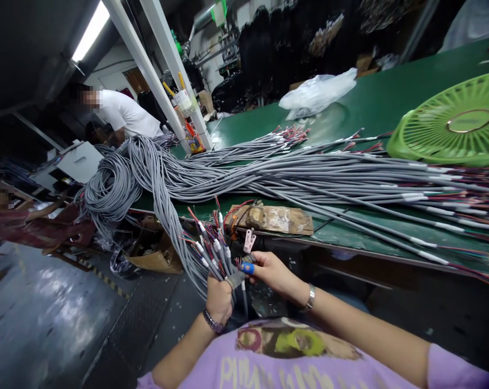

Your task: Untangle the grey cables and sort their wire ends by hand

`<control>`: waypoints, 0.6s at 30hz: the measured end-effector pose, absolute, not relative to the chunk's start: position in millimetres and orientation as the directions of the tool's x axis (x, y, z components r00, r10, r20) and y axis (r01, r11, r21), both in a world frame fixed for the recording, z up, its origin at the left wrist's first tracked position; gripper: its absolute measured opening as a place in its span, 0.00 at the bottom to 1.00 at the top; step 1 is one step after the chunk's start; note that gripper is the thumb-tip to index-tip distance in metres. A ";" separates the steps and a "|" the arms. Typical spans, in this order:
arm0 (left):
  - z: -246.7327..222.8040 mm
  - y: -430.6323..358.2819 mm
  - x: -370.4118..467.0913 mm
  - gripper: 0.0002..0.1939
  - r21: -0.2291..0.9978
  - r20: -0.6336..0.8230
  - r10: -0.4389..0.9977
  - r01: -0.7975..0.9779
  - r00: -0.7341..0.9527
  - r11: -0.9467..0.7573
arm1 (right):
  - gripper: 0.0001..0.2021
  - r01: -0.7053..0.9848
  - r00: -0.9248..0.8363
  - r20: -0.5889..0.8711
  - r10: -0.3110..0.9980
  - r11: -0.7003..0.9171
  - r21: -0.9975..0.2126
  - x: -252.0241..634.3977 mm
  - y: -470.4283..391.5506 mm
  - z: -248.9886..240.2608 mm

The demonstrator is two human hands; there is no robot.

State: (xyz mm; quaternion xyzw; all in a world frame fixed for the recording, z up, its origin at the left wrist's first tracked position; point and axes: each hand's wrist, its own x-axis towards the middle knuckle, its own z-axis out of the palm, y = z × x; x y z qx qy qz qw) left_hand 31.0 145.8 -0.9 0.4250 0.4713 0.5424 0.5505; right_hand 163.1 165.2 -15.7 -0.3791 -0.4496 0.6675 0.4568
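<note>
Grips a bunch of grey cables in the left hand, just off the near edge of the green surface, with fingers clamped round it and coloured wire ends splaying upward past white sleeves. Holds the right hand close beside, with fingers near short wire ends; cannot tell whether pinched on them or only touching. Wears a blue wrap on one right-hand finger, with any print on it too small to read.

Wears a lilac shirt with large pale letters, partly cut off and not surely legible, beneath a printed picture. Can make out no writing on the white sleeves.

Faces a long spread of cables across the surface, with a wooden block at the near edge and a pink peg by the right hand. Sits, beside a white post, an orange-and-dark packet, printed too small to read. Lies farther back: a clear plastic bag.
</note>
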 end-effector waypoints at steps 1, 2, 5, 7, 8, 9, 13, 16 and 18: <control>-1.0 146.0 30.9 0.10 0.977 -0.066 0.997 -0.204 -0.039 0.057 | 0.15 -0.271 -0.293 -0.106 0.950 -0.189 -0.944 163.0 164.7 -15.9; -1.0 146.2 30.9 0.09 0.975 -0.070 0.996 -0.212 -0.045 0.059 | 0.15 -0.274 -0.288 -0.113 0.951 -0.194 -0.942 162.9 164.0 -16.1; -1.0 147.1 31.5 0.07 0.966 -0.066 0.994 -0.257 -0.085 0.042 | 0.15 -0.292 -0.252 -0.120 0.960 -0.194 -0.937 162.5 161.6 -16.5; -0.9 148.1 32.1 0.05 0.953 -0.066 0.992 -0.302 -0.109 0.030 | 0.16 -0.309 -0.233 -0.118 0.965 -0.188 -0.932 162.6 160.1 -17.0; -0.9 148.6 32.4 0.05 0.946 -0.072 0.991 -0.324 -0.113 0.031 | 0.16 -0.318 -0.230 -0.114 0.967 -0.185 -0.930 163.0 159.5 -17.7; -1.0 149.2 32.6 0.05 0.940 -0.079 0.990 -0.339 -0.113 0.036 | 0.16 -0.330 -0.232 -0.108 0.967 -0.182 -0.926 163.8 159.0 -18.9; -1.0 151.2 32.9 0.06 0.943 -0.100 0.986 -0.328 -0.134 0.052 | 0.16 -0.453 -0.292 -0.100 0.951 -0.230 -0.861 171.8 160.4 -28.1; -1.1 152.5 33.5 0.07 0.948 -0.100 0.983 -0.315 -0.155 0.047 | 0.19 -0.582 -0.295 -0.178 0.939 -0.324 -0.746 178.4 167.4 -34.7; -1.5 153.5 35.0 0.08 0.950 -0.107 0.982 -0.307 -0.157 0.054 | 0.21 -0.602 -0.281 -0.223 0.934 -0.352 -0.717 179.9 174.3 -35.7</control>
